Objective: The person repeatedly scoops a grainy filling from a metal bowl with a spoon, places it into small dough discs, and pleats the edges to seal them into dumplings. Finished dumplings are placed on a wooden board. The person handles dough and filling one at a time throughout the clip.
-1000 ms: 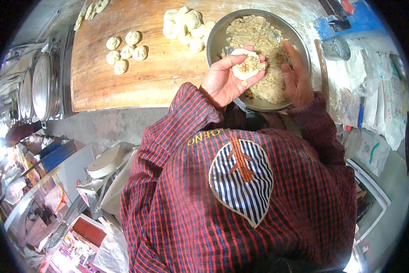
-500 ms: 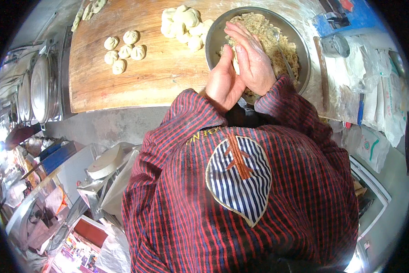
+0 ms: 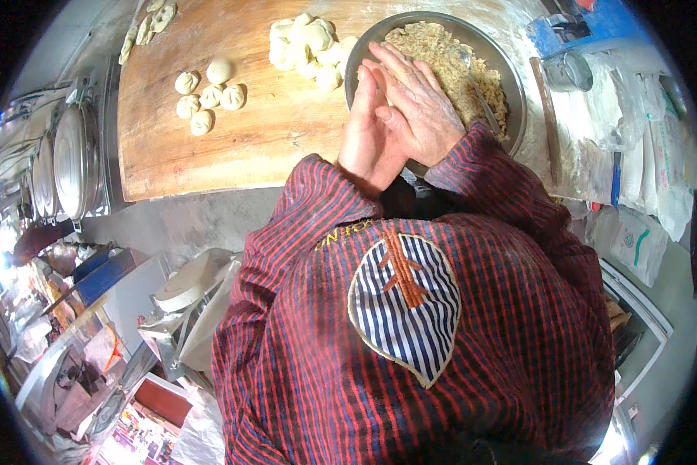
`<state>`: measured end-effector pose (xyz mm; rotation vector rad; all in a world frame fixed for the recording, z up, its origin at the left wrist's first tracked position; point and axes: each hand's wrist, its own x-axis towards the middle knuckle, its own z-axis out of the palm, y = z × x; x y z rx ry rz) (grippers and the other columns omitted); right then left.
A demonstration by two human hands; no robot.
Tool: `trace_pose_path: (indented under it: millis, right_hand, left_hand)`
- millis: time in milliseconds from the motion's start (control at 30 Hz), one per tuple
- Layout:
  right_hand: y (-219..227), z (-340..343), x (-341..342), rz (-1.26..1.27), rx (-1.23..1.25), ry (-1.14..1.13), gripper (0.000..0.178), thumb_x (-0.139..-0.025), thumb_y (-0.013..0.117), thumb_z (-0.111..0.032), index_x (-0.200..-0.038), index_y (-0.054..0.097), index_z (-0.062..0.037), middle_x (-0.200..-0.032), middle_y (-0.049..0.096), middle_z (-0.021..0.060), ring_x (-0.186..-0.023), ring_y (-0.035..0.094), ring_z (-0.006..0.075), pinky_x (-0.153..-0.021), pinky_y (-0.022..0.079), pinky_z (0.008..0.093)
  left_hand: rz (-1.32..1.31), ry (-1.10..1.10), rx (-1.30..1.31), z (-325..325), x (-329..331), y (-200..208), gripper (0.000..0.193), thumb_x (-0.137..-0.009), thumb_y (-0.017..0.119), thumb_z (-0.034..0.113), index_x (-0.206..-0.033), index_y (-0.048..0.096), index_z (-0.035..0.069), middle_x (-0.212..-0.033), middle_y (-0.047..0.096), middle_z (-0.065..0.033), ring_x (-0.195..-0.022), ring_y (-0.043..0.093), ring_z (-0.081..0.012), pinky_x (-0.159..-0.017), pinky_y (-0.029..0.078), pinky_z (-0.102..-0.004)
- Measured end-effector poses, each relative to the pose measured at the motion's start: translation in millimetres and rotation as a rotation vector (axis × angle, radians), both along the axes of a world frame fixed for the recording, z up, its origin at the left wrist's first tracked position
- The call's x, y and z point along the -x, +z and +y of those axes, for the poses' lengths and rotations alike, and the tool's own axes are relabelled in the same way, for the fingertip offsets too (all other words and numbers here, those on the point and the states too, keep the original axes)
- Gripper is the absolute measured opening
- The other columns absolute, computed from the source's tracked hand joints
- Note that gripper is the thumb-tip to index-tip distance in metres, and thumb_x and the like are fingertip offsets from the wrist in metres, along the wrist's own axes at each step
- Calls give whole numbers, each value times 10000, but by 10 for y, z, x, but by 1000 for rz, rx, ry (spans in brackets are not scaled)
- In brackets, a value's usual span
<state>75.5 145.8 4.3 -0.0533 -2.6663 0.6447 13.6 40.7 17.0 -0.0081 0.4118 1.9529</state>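
Observation:
My left hand (image 3: 370, 146) and my right hand (image 3: 424, 116) press palm to palm at the near left side of a metal bowl (image 3: 522, 97), fingers stretched and pointing away. The pale dough piece between them is covered by the palms now; only the earlier view shows it. Mushy light-brown filling (image 3: 441, 43) fills the bowl, and a metal spoon (image 3: 485, 107) stands in it. Left of the bowl is a heap of pale dough pieces (image 3: 306, 48). Further left, several small pleated buns (image 3: 211, 96) sit in a cluster.
Everything stands on a floured wooden board (image 3: 247, 155). More dough pieces (image 3: 156, 20) lie at its far left corner. Right of the bowl are a wooden stick (image 3: 547, 120), a metal cup (image 3: 570, 71) and plastic bags (image 3: 662, 167). Round metal lids (image 3: 72, 160) stand left of the board.
My palms have closed over the dough piece, which showed between them before. My right hand's fingers have spread and slid slightly left. The buns stay in place on the board.

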Motion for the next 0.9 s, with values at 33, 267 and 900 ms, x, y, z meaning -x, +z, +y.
trace_pose_path:
  millis: [33,267,900]
  right_hand:
    - [-34,-40,-4,-2,33,-15,513,-890,466,-304,-1324,388,-42,-1409,326,140,-1306,307,298,-1044,219,501]
    - [115,258,-150,69,1071,-39,479,-891,459,-230,-1323,390,-37,-1365,394,129,-1252,371,192,-1015,291,347]
    - [-165,129,-395,233,1132,-101,188,-762,670,13,-933,614,-41,-849,624,47,-779,603,93,-667,484,234]
  left_hand:
    - [-15,-11,-21,1,-12,7,588,-912,410,523,-1338,327,127,-1338,395,-83,-1264,363,-223,-1045,308,-392]
    - [113,-214,213,-18,140,-49,430,-949,443,296,-1313,356,83,-1267,477,-162,-1190,468,-317,-966,429,-435]
    - [363,-140,387,-42,50,-94,357,-911,534,172,-1259,486,106,-1091,594,-29,-941,580,-142,-737,517,-279]
